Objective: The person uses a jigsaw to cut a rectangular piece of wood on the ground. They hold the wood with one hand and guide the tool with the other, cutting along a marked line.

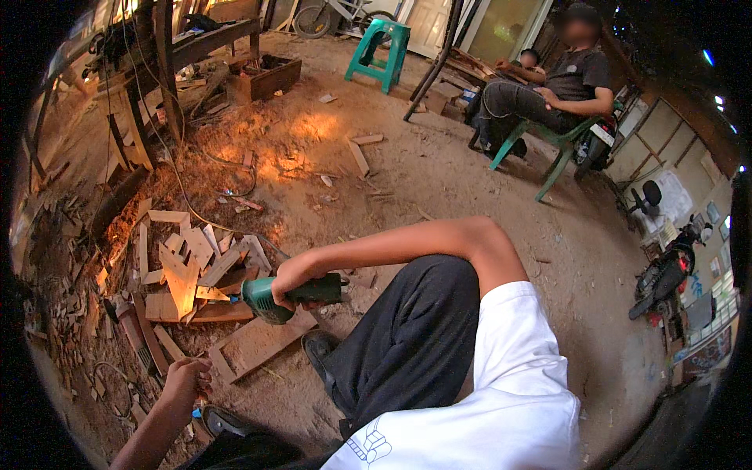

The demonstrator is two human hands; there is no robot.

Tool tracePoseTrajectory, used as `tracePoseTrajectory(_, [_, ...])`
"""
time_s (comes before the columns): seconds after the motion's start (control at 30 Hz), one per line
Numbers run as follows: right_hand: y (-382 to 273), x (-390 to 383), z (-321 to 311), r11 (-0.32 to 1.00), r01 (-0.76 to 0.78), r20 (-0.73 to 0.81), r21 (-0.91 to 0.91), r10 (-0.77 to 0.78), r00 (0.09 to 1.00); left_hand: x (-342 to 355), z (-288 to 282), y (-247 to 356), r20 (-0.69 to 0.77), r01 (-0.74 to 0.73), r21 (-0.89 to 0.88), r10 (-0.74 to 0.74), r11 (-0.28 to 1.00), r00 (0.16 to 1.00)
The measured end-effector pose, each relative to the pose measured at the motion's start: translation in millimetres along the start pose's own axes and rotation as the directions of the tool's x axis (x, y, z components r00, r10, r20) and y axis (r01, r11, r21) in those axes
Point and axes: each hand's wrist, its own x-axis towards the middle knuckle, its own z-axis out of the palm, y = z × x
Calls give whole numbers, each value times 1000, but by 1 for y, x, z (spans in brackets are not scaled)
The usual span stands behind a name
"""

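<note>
My right hand (pixel 291 280) is wrapped round the body of a green power tool (pixel 270 301), held low over the ground; its exact kind does not show clearly. The tool's left end faces a heap of cut wood pieces (pixel 182 270), next to a board (pixel 227 312) lying flat. My left hand (pixel 186 381) hangs low at the left, its fingers loosely curled and slightly apart, with nothing visible in them. Near it lie a long, dark-bodied tool (pixel 133 335) and a flat wooden panel (pixel 258 345).
Wood scraps (pixel 70 313) litter the ground at left, under a timber bench (pixel 211 43). A cord (pixel 178 184) runs down toward the heap. Farther off are a green stool (pixel 380 55), a wooden box (pixel 266 78), a person on a green chair (pixel 548 137), and a motorbike (pixel 666 274).
</note>
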Motion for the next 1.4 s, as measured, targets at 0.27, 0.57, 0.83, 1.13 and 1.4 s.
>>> tracePoseTrajectory(0.27, [-2,4,1,1000,4,10,-22,-4,1000,2,-1,-1,-15,-2,15,2,1000,1000])
tracePoseTrajectory(0.57, [-2,16,-2,996,-50,34,-74,53,998,3,-1,0,2,-9,11,9,1000,1000])
tracePoseTrajectory(0.83, [0,16,-6,997,-21,20,-71,22,1000,4,0,-1,10,-15,-6,15,1000,1000])
tracePoseTrajectory(1.13, [14,49,-11,981,106,9,-161,-106,994,5,-9,-2,48,-1,-40,3,999,999])
tracePoseTrajectory(1.4, [1,22,-7,991,-55,42,-126,60,997,5,0,4,47,-49,-6,49,999,998])
